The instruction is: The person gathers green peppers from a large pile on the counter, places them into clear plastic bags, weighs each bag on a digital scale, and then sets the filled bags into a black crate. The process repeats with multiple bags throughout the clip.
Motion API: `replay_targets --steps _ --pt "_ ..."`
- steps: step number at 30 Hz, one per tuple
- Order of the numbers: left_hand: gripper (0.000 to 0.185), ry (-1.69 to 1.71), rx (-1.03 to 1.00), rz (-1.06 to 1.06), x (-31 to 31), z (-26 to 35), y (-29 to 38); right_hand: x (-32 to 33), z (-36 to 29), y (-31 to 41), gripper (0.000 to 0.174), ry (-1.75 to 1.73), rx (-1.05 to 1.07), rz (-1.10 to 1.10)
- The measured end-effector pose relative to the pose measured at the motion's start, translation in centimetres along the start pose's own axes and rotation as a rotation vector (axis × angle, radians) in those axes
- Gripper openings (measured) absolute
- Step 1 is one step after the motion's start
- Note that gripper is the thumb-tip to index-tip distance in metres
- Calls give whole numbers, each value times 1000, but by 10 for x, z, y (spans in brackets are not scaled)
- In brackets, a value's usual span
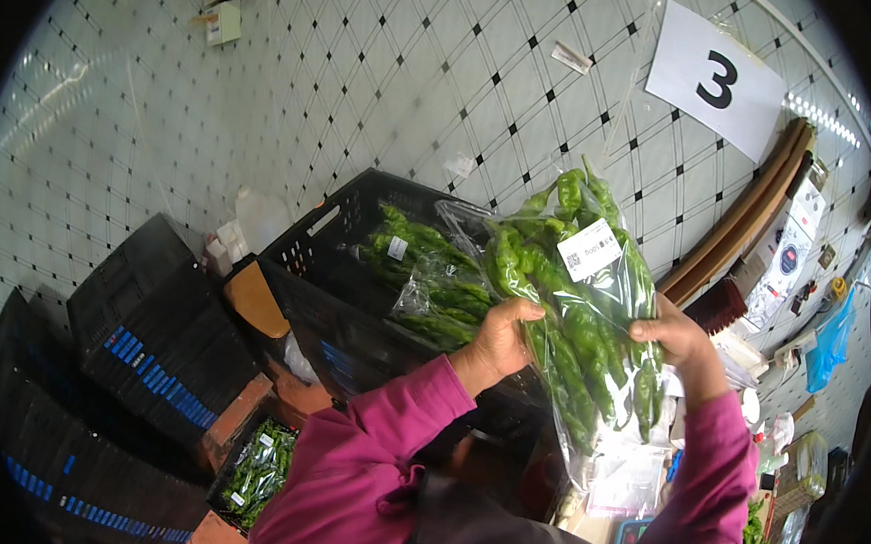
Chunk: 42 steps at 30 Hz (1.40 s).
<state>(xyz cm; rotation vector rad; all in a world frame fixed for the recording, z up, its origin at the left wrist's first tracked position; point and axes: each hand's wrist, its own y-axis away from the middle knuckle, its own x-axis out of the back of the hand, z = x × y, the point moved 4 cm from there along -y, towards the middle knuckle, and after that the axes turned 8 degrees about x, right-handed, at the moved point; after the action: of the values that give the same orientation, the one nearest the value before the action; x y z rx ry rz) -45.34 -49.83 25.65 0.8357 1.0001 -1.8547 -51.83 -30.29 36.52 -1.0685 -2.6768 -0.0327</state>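
Note:
A clear plastic bag of long green peppers [589,334], bearing a white printed label, is held up between both hands. My left hand [502,340] grips its side, thumb on the front of the plastic. On the opposite side my right hand [675,335] holds the bag in the same way, fingers hidden behind it. Beside and below my left hand stands a black perforated plastic crate [314,294]. Inside it lie more bagged green peppers [435,272], one bag with a white label.
Stacks of black folded crates [154,344] stand at the left. A smaller crate with labelled bags of greens [259,471] is at the lower left. Plastic bags [629,471] and a phone-like device [630,537] lie on a work surface at lower right. A brush [717,308] is near the tiled wall.

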Motion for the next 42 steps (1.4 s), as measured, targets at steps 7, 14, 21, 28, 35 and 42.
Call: replay_targets --steps 7,14,21,28,35,42 --pt "64 -1001 334 330 115 144 17 -40 -4 -126 61 -123 245 -15" --pt "84 -1837 1046 708 260 172 34 -93 24 -242 56 327 326 -77" --pt "32 -2267 947 501 251 148 34 -156 83 -317 58 488 365 -60" --pt "24 -1992 978 -90 181 110 56 -215 142 -361 55 212 235 -108" --pt "16 -2350 719 486 175 122 57 -242 274 -377 71 218 158 -211" --pt "22 -2420 911 556 230 143 59 -236 213 -323 77 928 290 -178"
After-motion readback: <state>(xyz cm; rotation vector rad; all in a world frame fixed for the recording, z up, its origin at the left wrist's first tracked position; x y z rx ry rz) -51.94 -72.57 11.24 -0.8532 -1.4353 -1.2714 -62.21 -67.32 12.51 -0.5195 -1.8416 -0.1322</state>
